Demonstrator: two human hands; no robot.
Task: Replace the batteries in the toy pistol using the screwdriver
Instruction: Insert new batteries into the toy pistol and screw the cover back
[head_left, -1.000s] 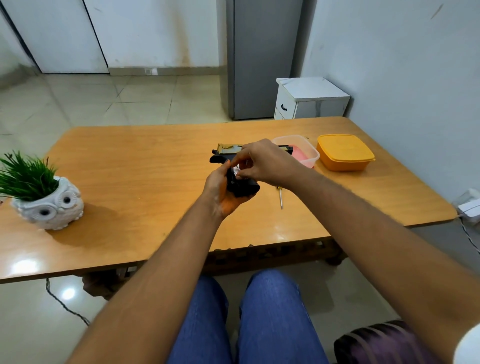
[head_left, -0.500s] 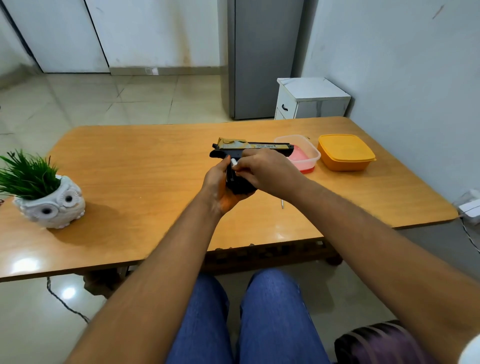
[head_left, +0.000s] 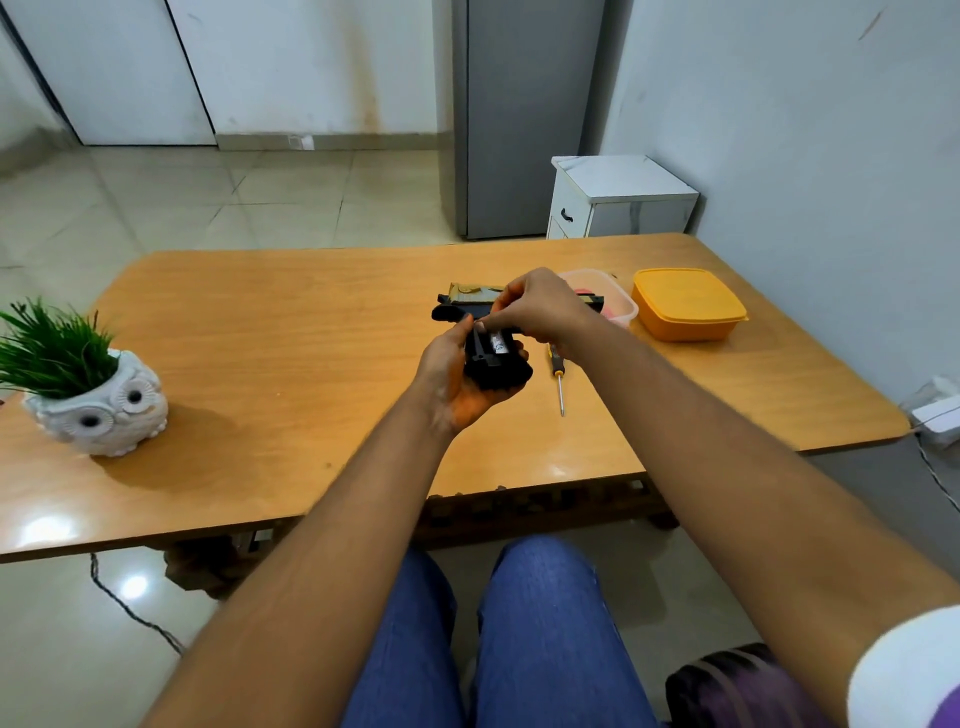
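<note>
The black and gold toy pistol (head_left: 496, 364) is held above the wooden table (head_left: 291, 332), grip toward me, barrel pointing right. My left hand (head_left: 452, 374) cradles the grip from below. Inside the open grip a silver battery (head_left: 497, 342) shows. My right hand (head_left: 540, 306) reaches over the pistol with thumb and fingertips pinched at the top end of that battery. The screwdriver (head_left: 557, 376) with its yellow and black handle lies on the table just right of the pistol, tip toward me.
A clear tub with something pink inside (head_left: 615, 299) and an orange lidded box (head_left: 685, 304) stand at the back right. A white owl pot with a green plant (head_left: 98, 400) sits at the left edge. A white cabinet (head_left: 618, 200) stands behind the table.
My right hand has lifted off the grip toward the pistol's top, uncovering the battery in the open compartment and the screwdriver handle on the table. The left hand keeps its hold.
</note>
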